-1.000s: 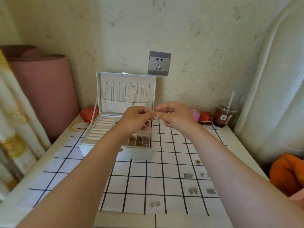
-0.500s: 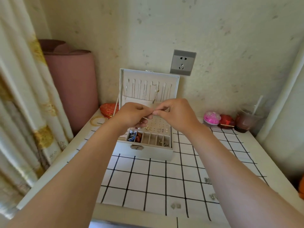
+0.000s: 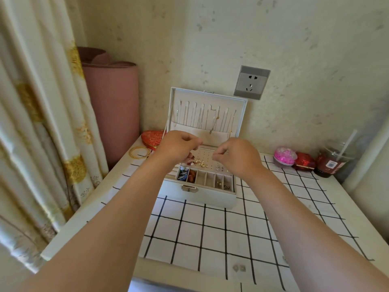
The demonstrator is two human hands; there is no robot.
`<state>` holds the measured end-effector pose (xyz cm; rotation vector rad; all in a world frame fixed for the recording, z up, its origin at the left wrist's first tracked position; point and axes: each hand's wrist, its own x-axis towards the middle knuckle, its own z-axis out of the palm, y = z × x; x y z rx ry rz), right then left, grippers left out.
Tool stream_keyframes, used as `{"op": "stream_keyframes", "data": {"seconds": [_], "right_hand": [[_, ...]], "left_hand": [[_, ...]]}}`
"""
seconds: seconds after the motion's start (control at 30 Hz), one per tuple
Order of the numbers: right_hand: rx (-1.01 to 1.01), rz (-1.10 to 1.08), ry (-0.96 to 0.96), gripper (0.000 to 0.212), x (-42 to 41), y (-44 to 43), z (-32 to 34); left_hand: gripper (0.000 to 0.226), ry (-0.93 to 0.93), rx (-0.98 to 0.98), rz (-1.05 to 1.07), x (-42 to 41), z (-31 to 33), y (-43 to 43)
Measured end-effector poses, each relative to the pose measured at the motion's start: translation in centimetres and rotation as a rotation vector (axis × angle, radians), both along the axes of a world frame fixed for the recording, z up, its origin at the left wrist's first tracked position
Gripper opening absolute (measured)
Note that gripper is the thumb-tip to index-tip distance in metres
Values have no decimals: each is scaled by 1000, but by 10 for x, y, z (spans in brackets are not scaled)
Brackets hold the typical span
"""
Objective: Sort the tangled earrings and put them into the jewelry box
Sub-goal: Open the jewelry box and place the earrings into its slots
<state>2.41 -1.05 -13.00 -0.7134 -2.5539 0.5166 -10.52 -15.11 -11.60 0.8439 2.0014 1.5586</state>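
Pinching above jewelry box point(image 3: 200, 197): my left hand point(image 3: 179, 144), right hand point(image 3: 236, 155), contents untellable; earrings point(image 3: 219, 168) seemed light, fragile; grip posts.

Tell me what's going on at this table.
A person is sorting earrings into the open jewelry box. The left hand and right hand hover apart above its tray, fingertips pinched; what they hold is too small to see. Pearl pieces sit on the box's panel, and a small pair lies on the checked cloth nearer the camera.
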Motion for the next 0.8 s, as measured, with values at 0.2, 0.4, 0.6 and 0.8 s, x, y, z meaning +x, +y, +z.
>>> {"op": "stream_keyframes", "data": {"seconds": [0.2, 0.4, 0.6, 0.8], "right_hand": [[207, -89, -194, 17, -7, -5, -7], [263, -58, -239, 19, -12, -7, -11], [254, 1, -273, 32, -11, -6, -11], [66, 21, -210, 21, -10, -4, -9]], "left_hand": [[7, 29, -21, -32, 2, -3, 5], [6, 83, -16, -19, 0, -7, 6], [7, 95, 17, -3, 0, -5, 5], [7, 49, 0, -11, 4, -4, 6]]}}
